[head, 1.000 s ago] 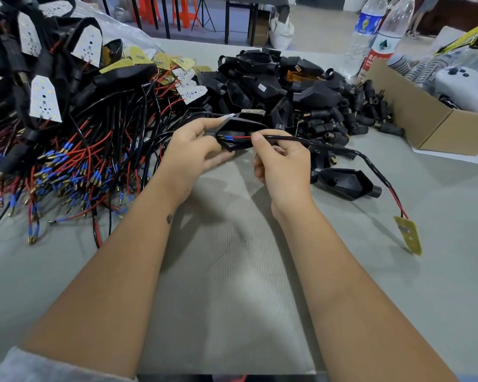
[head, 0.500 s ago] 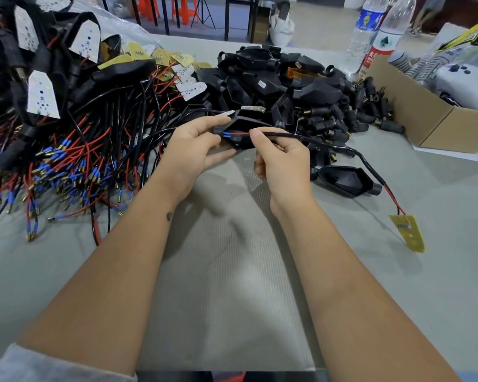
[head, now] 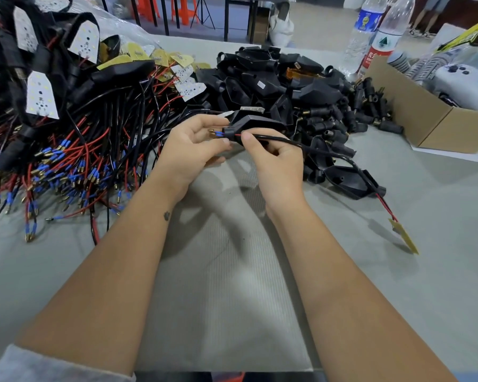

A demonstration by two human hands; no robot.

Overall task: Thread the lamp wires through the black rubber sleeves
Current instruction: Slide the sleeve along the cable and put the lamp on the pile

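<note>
Nearest us the desk [head: 232,312] lies bare between our forearms, with free room to draw wire back. Our left hand [head: 193,150] pinches the sleeve [head: 229,132], grip closed on it; our right hand [head: 273,164] is closed on the wire [head: 276,139] just behind. Since a second ago the blue and brass tips [head: 214,132] have come out the sleeve's left end, so we judge this wire nearly through. Its board [head: 404,238] trails right, near the housing [head: 351,181]. Beyond, the piles [head: 287,86] crowd the far edge.
</note>
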